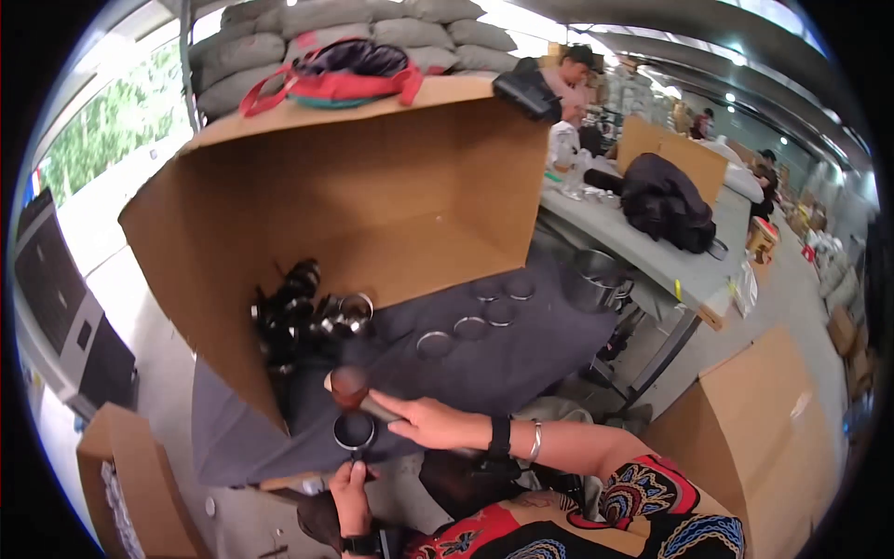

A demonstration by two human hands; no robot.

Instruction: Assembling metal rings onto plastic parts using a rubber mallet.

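left hand point(352, 496) – closed on the handle of a small metal cup point(355, 430) just above it | right hand point(430, 421) – wrapped around a wooden-headed tamper point(350, 386) poised over the cup | tamper is best kept upright, cup held level against the dark cloth point(503, 368) on the counter

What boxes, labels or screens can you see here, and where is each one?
Big box: brown cardboard, on its side on the dark cloth, open toward the person.
Flat carton: brown, lower right.
Small carton: brown, lower left.
Dark panel: far left; unclear whether a screen.
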